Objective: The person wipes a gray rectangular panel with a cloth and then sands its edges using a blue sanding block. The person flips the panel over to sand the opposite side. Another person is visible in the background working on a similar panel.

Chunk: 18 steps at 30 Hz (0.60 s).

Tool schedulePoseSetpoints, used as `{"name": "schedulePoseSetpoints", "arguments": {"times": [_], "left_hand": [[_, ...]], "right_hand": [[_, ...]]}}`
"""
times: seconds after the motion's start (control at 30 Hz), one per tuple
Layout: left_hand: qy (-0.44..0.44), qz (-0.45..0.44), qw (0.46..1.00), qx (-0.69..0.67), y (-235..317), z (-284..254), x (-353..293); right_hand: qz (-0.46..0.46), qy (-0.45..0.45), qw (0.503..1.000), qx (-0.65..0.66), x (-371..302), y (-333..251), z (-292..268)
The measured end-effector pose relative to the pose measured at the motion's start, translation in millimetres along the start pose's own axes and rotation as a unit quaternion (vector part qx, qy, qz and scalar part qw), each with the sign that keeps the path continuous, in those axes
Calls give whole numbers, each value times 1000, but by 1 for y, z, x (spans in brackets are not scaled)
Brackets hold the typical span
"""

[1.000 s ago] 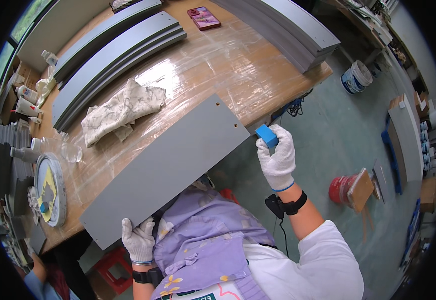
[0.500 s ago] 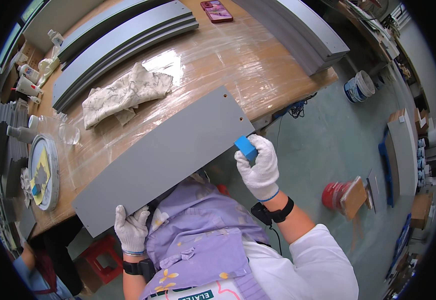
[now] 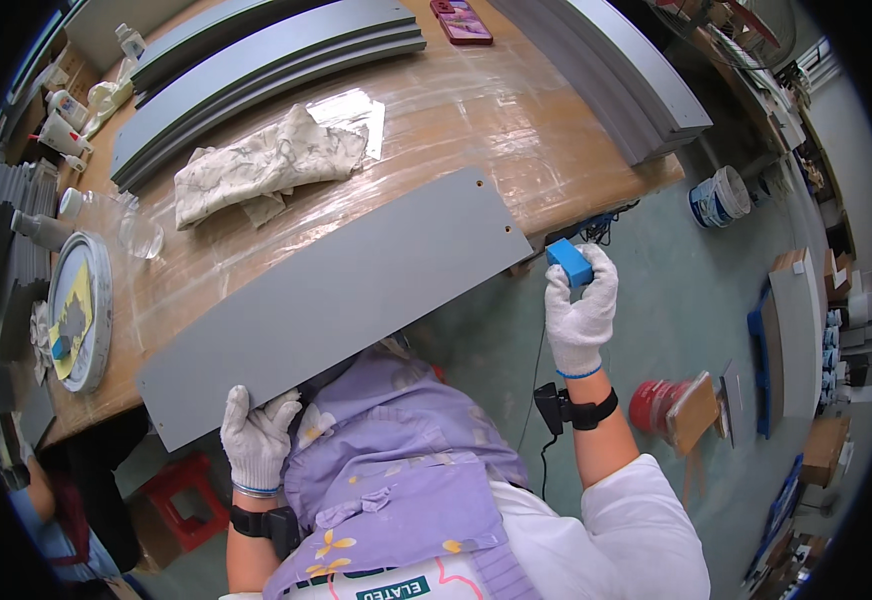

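A long grey panel (image 3: 336, 300) with a curved far edge lies slantwise at the near side of the table, its near edge toward my body. My left hand (image 3: 255, 440), in a white knitted glove, grips the panel's near edge close to its left end; some fingertips are hidden at the edge. Just off the panel's right end, my gloved right hand (image 3: 580, 315) pinches a small blue block (image 3: 569, 262) between thumb and fingers, apart from the panel. Two holes show at that right end.
Behind the panel a crumpled marbled cloth (image 3: 266, 165) lies on the film-covered table (image 3: 456, 120). Stacked grey panels (image 3: 276, 75) stand beyond, with more at the far right (image 3: 606, 80). A round lid (image 3: 102, 330) holds yellow sandpaper. A red bucket (image 3: 656, 405) stands on the floor.
My right hand has moved right and away from me with the blue block, from beside the panel's edge to past its right end. My left hand stays at the near edge.
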<state>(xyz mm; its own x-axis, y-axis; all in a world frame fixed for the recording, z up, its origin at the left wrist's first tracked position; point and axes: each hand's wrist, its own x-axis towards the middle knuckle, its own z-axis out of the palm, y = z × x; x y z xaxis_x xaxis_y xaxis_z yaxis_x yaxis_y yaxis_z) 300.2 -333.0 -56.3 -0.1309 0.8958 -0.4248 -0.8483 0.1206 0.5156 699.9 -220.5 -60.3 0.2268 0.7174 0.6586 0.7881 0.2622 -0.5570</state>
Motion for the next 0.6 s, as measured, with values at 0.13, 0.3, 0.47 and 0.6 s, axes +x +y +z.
{"name": "schedulePoseSetpoints", "arguments": {"times": [0.13, 0.3, 0.47, 0.6], "left_hand": [[4, -12, 1000, -21, -9, 26, 12], [-10, -61, 996, -69, -18, 29, 21], [-2, -72, 995, -65, -20, 31, 24], [2, -56, 997, -49, -20, 28, 23]], "right_hand": [[-12, -5, 1000, 4, 5, -3, 8], [-13, 14, 999, -33, 12, 5, 17], [13, -26, 998, 46, -2, -20, 32], [-107, -86, 988, 66, -26, -41, 40]]}}
